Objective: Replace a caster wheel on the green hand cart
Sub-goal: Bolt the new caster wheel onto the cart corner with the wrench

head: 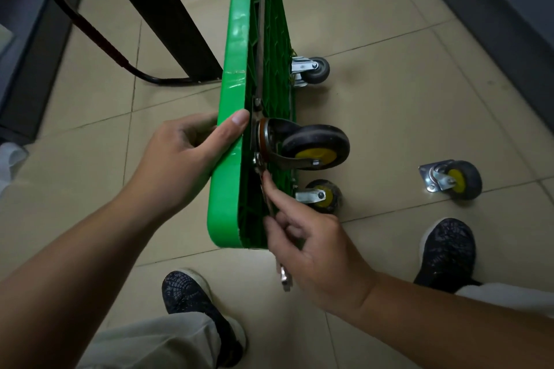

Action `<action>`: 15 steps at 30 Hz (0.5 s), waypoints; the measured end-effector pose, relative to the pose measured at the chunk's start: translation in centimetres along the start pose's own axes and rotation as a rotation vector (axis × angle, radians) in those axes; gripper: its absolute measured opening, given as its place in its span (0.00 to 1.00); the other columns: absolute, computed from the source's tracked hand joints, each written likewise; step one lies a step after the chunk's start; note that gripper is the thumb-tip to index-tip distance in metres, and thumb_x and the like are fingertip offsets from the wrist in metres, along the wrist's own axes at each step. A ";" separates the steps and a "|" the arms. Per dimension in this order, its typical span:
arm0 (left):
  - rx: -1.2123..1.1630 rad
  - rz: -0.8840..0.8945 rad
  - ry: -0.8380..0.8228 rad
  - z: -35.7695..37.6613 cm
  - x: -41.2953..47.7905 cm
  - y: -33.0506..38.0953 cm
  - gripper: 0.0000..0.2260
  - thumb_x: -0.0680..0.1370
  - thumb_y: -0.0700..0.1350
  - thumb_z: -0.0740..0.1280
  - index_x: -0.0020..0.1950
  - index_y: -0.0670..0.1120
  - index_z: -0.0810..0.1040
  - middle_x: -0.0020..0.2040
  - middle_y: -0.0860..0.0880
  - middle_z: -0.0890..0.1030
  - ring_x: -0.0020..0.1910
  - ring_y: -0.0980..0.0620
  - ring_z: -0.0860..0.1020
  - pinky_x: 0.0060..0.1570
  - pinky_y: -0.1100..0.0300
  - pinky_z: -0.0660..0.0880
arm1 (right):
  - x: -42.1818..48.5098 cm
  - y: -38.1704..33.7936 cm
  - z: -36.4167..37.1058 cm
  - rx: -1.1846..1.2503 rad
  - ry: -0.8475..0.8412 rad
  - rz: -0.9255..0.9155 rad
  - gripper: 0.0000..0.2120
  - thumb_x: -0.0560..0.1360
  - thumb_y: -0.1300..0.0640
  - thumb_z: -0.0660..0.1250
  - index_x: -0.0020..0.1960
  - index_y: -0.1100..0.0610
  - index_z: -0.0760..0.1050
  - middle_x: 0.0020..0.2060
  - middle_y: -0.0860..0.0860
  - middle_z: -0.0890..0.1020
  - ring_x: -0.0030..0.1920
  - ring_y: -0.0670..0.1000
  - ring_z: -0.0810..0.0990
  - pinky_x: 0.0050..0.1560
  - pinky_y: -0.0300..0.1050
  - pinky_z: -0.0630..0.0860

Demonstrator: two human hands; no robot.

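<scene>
Cart point(236, 69) stands on edge on the floor point(389, 99), wheels facing right. Our left hand point(186, 156) grips its near rim; our right hand point(314, 249) holds a wrench point(284, 277), seemingly on a bolt of the near top caster point(314, 145). A loose caster point(452, 180) lies right.

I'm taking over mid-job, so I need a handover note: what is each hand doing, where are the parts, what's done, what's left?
Left hand grips the rim of the green cart, which stands on its edge.
Right hand holds a wrench, its head at the plate of the mounted caster.
A loose caster lies on the tiles, apart from the cart.
Done: unclear; I cannot tell whether the bolt is being loosened or tightened, nor which caster is new.
Left: finish the bolts, then set the cart down.
</scene>
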State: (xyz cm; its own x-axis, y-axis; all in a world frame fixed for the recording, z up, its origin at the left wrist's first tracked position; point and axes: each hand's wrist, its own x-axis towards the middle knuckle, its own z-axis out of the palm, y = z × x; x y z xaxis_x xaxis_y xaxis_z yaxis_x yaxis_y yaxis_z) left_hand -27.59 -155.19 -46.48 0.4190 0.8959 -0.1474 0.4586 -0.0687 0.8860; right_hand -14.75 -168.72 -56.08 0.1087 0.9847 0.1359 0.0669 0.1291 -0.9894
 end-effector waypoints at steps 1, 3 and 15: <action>-0.007 -0.001 -0.003 0.0 0.0 0.1 0.12 0.80 0.58 0.67 0.53 0.52 0.86 0.44 0.55 0.88 0.42 0.57 0.86 0.35 0.70 0.78 | -0.1 -1.0 0.3 0.049 0.008 0.071 0.27 0.81 0.56 0.63 0.78 0.44 0.64 0.34 0.49 0.80 0.33 0.53 0.78 0.41 0.50 0.81; -0.016 0.009 -0.007 0.0 -0.1 0.1 0.11 0.80 0.57 0.67 0.52 0.53 0.85 0.43 0.55 0.88 0.41 0.58 0.86 0.35 0.70 0.77 | 0.0 -3.0 0.9 0.159 0.047 0.206 0.25 0.81 0.55 0.64 0.77 0.45 0.67 0.34 0.56 0.83 0.32 0.53 0.78 0.38 0.53 0.79; 0.163 0.158 -0.002 -0.1 0.0 0.4 0.12 0.81 0.44 0.70 0.40 0.58 0.79 0.30 0.65 0.81 0.30 0.69 0.77 0.30 0.75 0.68 | 6.4 -11.6 -1.6 0.477 -0.108 0.566 0.05 0.82 0.59 0.63 0.47 0.58 0.72 0.21 0.52 0.78 0.19 0.46 0.76 0.18 0.31 0.66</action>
State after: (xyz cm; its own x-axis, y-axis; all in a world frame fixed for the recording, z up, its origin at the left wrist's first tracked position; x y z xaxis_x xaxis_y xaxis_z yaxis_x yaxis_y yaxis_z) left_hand -27.51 -155.15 -46.09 0.4973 0.8674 -0.0133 0.5074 -0.2784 0.8155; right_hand -13.29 -164.07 -43.62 -0.1004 0.9186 -0.3822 -0.4109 -0.3881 -0.8250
